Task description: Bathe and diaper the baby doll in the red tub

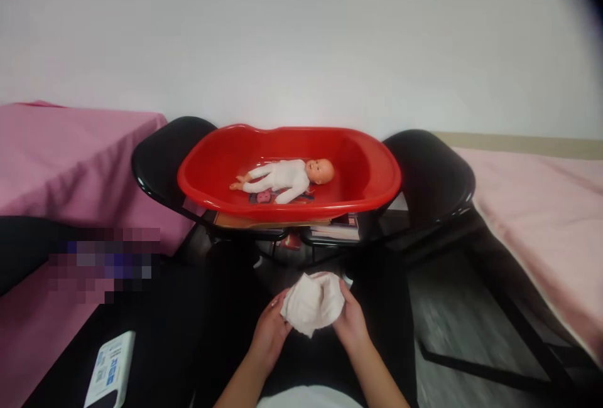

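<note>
Between my two hands, over my lap, is a crumpled white cloth. My left hand grips its left side, and my right hand grips its right side. Some of the fingers are hidden behind the cloth. In front of me stands a red baby bathtub. A baby doll in a white outfit lies on its back inside, head to the right and bare feet to the left. A dark and pink picture shows on the tub floor under the doll.
The tub rests across two black chairs, with books beneath it. Pink-covered surfaces flank it at left and right. A white box-like device lies at lower left, near a pixelated patch. A pale wall rises behind.
</note>
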A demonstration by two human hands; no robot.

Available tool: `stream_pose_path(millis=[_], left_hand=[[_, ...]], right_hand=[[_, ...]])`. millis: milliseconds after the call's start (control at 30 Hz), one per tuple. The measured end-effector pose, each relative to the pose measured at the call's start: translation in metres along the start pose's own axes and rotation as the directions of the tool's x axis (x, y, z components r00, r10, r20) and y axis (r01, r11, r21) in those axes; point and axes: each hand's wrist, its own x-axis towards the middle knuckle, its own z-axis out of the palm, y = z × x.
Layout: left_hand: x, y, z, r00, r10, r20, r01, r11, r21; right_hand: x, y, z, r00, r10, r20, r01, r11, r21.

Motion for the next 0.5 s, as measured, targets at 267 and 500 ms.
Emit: stream_pose_path(millis=[267,500], left_hand=[[0.053,0.017,0.024,0.985,0.132,-0.109,-0.115,0.983,0.146],[0.064,0.047,0.030,0.943,0.316,-0.101,-0.290,0.933,0.212]], right_hand=[[0.011,-0.011,0.003,0.984,0.001,-0.176,0.014,0.997,0.080],[0.017,-0.053,-0.009,0.985,-0.039,-0.168,0.027,0.997,-0.072]])
